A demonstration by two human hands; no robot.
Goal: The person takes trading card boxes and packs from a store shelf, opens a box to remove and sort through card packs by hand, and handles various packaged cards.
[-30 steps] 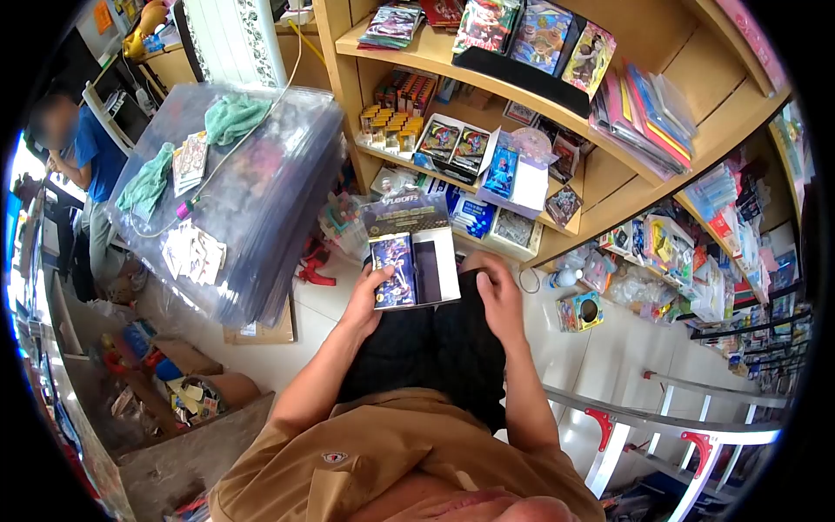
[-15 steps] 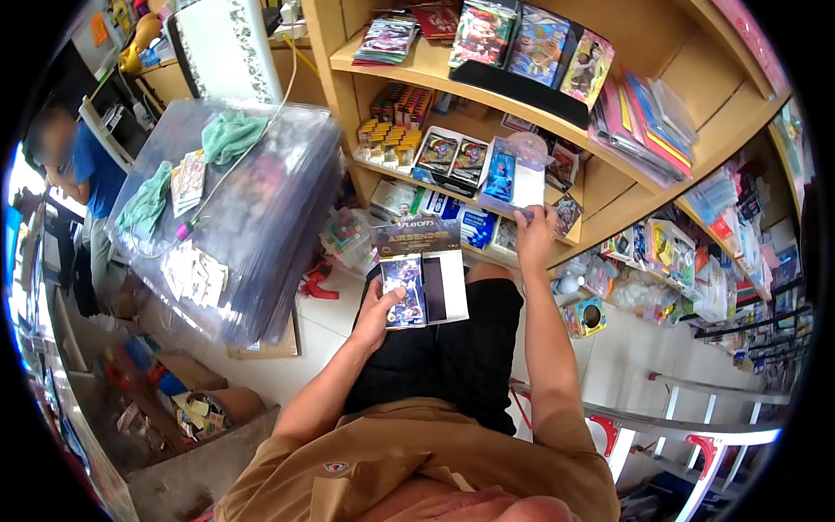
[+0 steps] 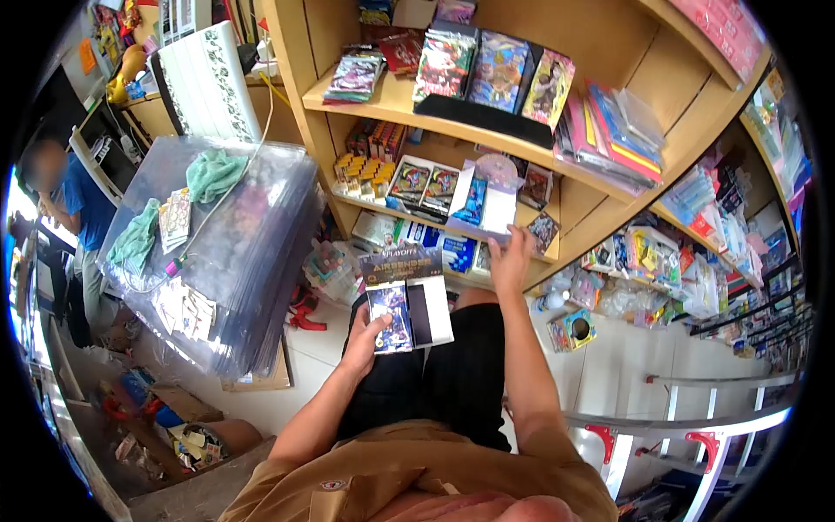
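Over the lap, my left hand is closed on an open card box, its thumb on the blue card packs in the box's left part. The box's right part shows a dark gap and a white flap, and its printed lid stands up at the back. My right hand reaches to the shelf, fingertips at the front edge of a white and lilac box that holds blue packs. Whether the fingers grip that edge is hard to tell.
Left, a stack of clear plastic sheets carries green cloths and loose cards. Ahead stands a wooden shelf with packs and boxes. A metal ladder is at the lower right. A person in blue is far left.
My right hand has risen from beside the knee to the lilac box on the shelf. My left hand still holds the card box. The view has shifted slightly.
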